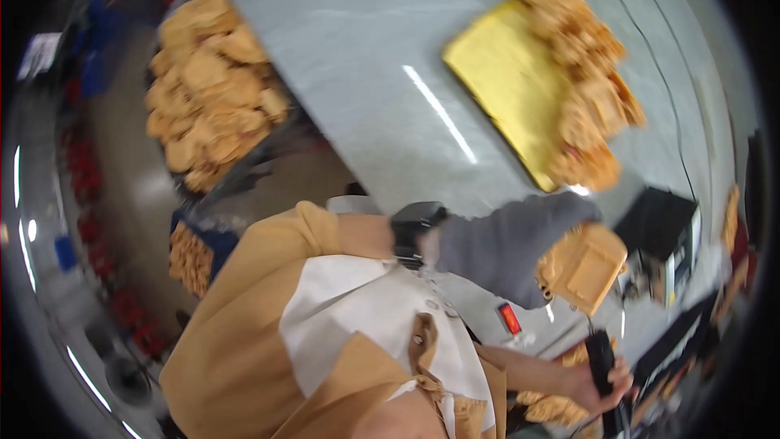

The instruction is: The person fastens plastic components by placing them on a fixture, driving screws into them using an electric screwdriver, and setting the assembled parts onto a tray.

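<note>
Our bare right hand [597, 386] is wrapped round a black-handled tool [600, 358], tip right by the tan part [587, 264]; can't tell if they touch. Our gray-gloved left hand [524, 244] has that part pinched over the table [366, 57], near its near edge. Farther in, tan pieces [593, 102] pile along a flat yellow panel [504, 73]; another heap [211, 85] sits past the table's left edge.

The table [349, 57] has a big open space left of the yellow tray [504, 73], so it is easy to pass there. The tray's left side is open too, but a tan pile [589, 85] blocks its right side. Only a little room shows between the pile and the gloved left grip [516, 245]. A black box [656, 219] is in the way on the right. Below the glove sit a red thing [509, 319] and the tool [600, 355].
</note>
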{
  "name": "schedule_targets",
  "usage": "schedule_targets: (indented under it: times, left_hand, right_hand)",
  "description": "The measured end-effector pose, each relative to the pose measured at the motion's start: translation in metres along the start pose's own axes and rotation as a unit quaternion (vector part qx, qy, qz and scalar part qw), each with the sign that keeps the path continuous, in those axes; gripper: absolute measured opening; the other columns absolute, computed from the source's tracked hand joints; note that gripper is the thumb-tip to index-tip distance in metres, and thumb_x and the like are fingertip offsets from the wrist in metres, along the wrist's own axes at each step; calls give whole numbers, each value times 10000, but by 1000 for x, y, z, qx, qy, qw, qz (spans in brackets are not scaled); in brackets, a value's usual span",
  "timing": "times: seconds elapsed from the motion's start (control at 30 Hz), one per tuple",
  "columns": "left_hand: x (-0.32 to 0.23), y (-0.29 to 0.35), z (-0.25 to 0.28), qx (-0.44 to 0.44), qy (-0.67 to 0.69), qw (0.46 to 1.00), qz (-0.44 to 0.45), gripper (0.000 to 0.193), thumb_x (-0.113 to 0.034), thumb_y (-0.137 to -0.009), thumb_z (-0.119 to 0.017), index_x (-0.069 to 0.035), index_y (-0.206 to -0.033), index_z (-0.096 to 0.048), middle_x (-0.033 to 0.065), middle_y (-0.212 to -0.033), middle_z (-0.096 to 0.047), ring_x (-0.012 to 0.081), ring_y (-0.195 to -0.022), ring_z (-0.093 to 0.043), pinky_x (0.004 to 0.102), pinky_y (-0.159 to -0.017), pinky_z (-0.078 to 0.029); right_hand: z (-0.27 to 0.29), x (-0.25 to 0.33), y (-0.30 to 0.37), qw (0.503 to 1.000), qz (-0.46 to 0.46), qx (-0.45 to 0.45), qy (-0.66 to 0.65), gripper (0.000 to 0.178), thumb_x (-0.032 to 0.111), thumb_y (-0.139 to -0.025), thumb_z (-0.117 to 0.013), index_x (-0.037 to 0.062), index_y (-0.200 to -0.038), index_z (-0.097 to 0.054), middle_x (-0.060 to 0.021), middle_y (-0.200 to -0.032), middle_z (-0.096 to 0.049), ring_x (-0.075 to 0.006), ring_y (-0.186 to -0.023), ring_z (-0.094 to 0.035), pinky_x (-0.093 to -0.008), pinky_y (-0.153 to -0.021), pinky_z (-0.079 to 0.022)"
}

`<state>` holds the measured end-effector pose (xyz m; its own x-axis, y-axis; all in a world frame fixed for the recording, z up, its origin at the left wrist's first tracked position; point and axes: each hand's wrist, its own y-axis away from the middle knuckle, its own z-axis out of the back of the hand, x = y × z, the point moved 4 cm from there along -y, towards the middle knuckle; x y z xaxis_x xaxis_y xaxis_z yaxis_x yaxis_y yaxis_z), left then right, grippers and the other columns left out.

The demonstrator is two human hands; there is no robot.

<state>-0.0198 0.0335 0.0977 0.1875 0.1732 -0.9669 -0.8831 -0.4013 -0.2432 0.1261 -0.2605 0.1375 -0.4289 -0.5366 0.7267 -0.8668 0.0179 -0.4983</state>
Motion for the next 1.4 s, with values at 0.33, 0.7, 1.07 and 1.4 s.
schedule_targets:
  times: [0.33,0.7,1.07,1.4]
  left_hand:
    - [47,301,372,-644,-538,489,237,614,-386,-739,-684,85,-1071,-471,203,-1071,-544,305,-929,-568,367,-771,-475]
    - [45,-79,56,-12,-501,865,-30,747,-462,-657,-707,-121,-1261,-429,135,-1256,-416,274,-1065,-494,383,-896,-405]
    - [81,-116,20,-25,-494,869,-4,519,-339,-611,-737,-144,-1028,-496,132,-1160,-417,297,-1056,-474,394,-776,-467]
    - [10,-25,-68,198,-322,917,-126,533,-111,-569,-637,-132,-1081,-491,181,-1246,-375,342,-1116,-413,427,-904,-383]
  right_hand:
    - [24,-29,-6,999,-36,-30,0,147,99,-783,-487,66,-925,-502,-18,-616,-437,-140,-589,-412,-330,-691,-346]
    - [-34,-10,15,996,-46,10,-75,273,55,-784,-481,49,-1053,-439,5,-647,-369,-96,-540,-387,-291,-630,-340]
    - [-6,3,27,997,-44,-62,-15,311,71,-769,-457,91,-1078,-427,4,-634,-373,-107,-539,-406,-288,-624,-348]
    - [11,4,27,995,-33,-93,-9,306,75,-766,-463,70,-1071,-446,4,-614,-364,-115,-527,-412,-305,-595,-352]
